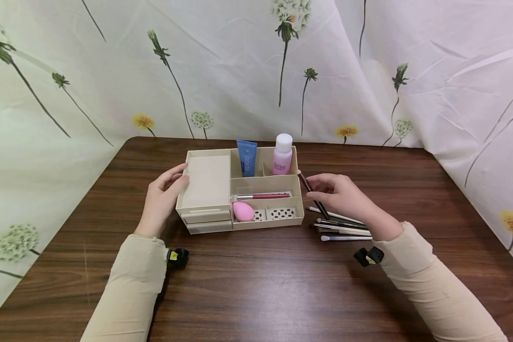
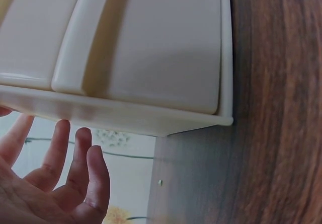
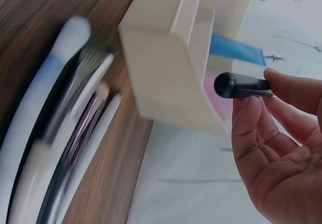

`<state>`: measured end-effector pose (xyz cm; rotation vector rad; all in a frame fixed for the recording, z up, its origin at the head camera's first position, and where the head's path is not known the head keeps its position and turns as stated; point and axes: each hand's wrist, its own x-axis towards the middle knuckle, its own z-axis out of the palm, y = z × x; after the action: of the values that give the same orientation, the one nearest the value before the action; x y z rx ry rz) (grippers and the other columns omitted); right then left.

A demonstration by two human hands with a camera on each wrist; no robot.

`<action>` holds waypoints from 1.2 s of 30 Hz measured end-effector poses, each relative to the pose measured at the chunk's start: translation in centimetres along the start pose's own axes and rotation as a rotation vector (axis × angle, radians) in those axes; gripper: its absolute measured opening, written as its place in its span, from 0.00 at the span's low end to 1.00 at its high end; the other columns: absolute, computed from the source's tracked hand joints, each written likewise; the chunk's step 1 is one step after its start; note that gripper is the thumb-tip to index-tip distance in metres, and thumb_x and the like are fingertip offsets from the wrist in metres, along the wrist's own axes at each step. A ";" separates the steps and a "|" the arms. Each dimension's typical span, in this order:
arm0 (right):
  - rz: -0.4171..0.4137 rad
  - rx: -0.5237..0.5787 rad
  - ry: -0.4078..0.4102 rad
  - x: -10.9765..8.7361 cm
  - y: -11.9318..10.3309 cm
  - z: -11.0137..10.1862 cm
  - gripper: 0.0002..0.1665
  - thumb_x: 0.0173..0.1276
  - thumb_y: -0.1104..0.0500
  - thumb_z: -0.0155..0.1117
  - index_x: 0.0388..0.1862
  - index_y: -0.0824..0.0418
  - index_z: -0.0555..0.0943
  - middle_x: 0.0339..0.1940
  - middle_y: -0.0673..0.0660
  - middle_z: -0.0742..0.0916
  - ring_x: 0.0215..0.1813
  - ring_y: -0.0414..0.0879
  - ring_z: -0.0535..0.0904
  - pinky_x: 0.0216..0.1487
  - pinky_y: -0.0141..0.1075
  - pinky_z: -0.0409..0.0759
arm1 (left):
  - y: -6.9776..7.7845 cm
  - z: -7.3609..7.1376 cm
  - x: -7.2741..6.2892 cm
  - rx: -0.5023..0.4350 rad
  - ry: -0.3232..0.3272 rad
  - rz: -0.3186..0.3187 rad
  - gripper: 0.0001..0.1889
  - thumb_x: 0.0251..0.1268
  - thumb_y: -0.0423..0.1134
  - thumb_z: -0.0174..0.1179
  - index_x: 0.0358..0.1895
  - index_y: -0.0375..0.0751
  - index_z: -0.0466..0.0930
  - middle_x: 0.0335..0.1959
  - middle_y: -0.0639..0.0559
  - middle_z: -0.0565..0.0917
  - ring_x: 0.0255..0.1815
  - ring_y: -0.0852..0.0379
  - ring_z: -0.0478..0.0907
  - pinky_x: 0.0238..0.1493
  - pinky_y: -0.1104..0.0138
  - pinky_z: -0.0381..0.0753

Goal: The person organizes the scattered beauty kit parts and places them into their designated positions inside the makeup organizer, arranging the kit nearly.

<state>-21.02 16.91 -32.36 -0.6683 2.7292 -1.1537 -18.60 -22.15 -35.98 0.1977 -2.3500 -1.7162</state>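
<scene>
A cream desktop organizer stands on the table, with drawers at its left and compartments at its right. My left hand rests against its left side, the fingers fairly straight in the left wrist view. At the organizer's right side, my right hand pinches a dark-handled makeup brush between thumb and fingers. The brush is tilted, its pale tip near the organizer's right wall. In the right wrist view its black handle end points toward the camera. A brush with a red handle lies in the middle compartment.
Several makeup brushes lie on the table below my right hand. The organizer also holds a blue tube, a pink bottle with a white cap and a pink sponge. A flowered cloth hangs behind the table.
</scene>
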 end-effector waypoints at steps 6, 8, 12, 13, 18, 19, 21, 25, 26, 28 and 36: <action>-0.014 0.065 -0.011 0.5 -1.1 1.2 0.22 0.69 0.61 0.65 0.60 0.67 0.80 0.39 0.59 0.87 0.38 0.43 0.80 0.37 0.33 0.77 | 0.0 0.0 0.0 -0.002 0.000 0.000 0.26 0.71 0.50 0.57 0.69 0.49 0.74 0.47 0.66 0.76 0.50 0.68 0.72 0.49 0.75 0.70; -0.017 0.099 -0.017 0.7 -1.6 1.6 0.23 0.69 0.61 0.65 0.62 0.67 0.79 0.38 0.60 0.86 0.34 0.43 0.79 0.33 0.33 0.77 | 0.0 0.0 0.0 -0.005 0.000 0.001 0.25 0.71 0.50 0.57 0.69 0.49 0.74 0.47 0.66 0.76 0.50 0.68 0.72 0.50 0.75 0.70; -0.004 0.163 -0.020 1.2 -2.6 2.4 0.24 0.68 0.61 0.66 0.63 0.65 0.79 0.37 0.59 0.84 0.26 0.43 0.75 0.26 0.32 0.75 | 0.0 0.0 0.0 -0.008 0.004 0.002 0.25 0.70 0.50 0.58 0.68 0.48 0.74 0.47 0.65 0.76 0.51 0.68 0.72 0.51 0.74 0.70; -0.002 0.179 -0.018 1.3 -2.8 2.5 0.24 0.68 0.61 0.66 0.63 0.65 0.78 0.37 0.60 0.84 0.24 0.43 0.75 0.25 0.32 0.75 | 0.0 -0.1 0.0 -0.007 0.005 0.003 0.25 0.70 0.50 0.58 0.68 0.49 0.75 0.47 0.65 0.76 0.51 0.68 0.72 0.51 0.74 0.69; -0.012 0.252 -0.007 1.9 -3.8 3.3 0.25 0.67 0.63 0.67 0.62 0.69 0.77 0.40 0.64 0.85 0.23 0.43 0.77 0.27 0.38 0.80 | -0.1 -0.1 0.1 -0.004 0.007 0.003 0.25 0.70 0.50 0.58 0.68 0.49 0.75 0.47 0.66 0.77 0.51 0.67 0.72 0.52 0.74 0.69; -0.012 0.268 -0.008 2.0 -4.0 3.5 0.25 0.68 0.64 0.66 0.63 0.69 0.77 0.40 0.65 0.85 0.23 0.43 0.77 0.28 0.40 0.81 | -0.1 -0.1 0.1 -0.003 0.006 0.003 0.25 0.70 0.50 0.58 0.68 0.49 0.75 0.47 0.66 0.77 0.52 0.67 0.72 0.52 0.74 0.69; -0.005 0.295 -0.007 2.3 -4.3 3.8 0.26 0.68 0.64 0.66 0.63 0.70 0.76 0.41 0.65 0.84 0.23 0.42 0.77 0.29 0.43 0.82 | -0.1 0.0 0.1 -0.006 0.005 0.005 0.25 0.70 0.49 0.58 0.68 0.49 0.75 0.46 0.67 0.77 0.52 0.67 0.73 0.52 0.74 0.70; 0.013 0.339 -0.003 2.7 -5.0 4.2 0.27 0.67 0.63 0.67 0.64 0.69 0.76 0.43 0.64 0.84 0.22 0.41 0.78 0.30 0.44 0.83 | -0.1 0.0 0.1 -0.010 0.004 0.010 0.25 0.70 0.49 0.58 0.68 0.49 0.75 0.45 0.68 0.77 0.51 0.68 0.73 0.52 0.75 0.70; 0.014 0.350 -0.003 2.8 -5.2 4.3 0.27 0.67 0.63 0.67 0.65 0.69 0.75 0.44 0.64 0.83 0.22 0.41 0.78 0.30 0.44 0.83 | -0.1 0.0 0.1 -0.011 0.004 0.011 0.25 0.70 0.49 0.58 0.68 0.49 0.75 0.45 0.68 0.77 0.51 0.69 0.73 0.52 0.74 0.69; 0.018 0.377 -0.002 3.0 -5.5 4.5 0.28 0.67 0.63 0.67 0.66 0.68 0.75 0.44 0.64 0.83 0.22 0.41 0.78 0.31 0.46 0.83 | -0.1 -0.1 0.1 -0.011 0.005 0.011 0.25 0.71 0.49 0.58 0.68 0.49 0.75 0.45 0.68 0.77 0.50 0.69 0.73 0.52 0.75 0.69; 0.027 0.469 -0.011 4.1 -6.4 5.2 0.32 0.68 0.64 0.66 0.70 0.64 0.71 0.45 0.64 0.84 0.20 0.42 0.79 0.30 0.46 0.84 | -0.2 0.0 0.1 -0.010 0.002 0.007 0.25 0.71 0.50 0.58 0.68 0.49 0.74 0.45 0.68 0.77 0.50 0.70 0.73 0.52 0.74 0.70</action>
<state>-21.07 7.79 -31.23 -0.5625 2.3112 -1.6892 -18.69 -22.23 -36.18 0.1885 -2.3372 -1.7235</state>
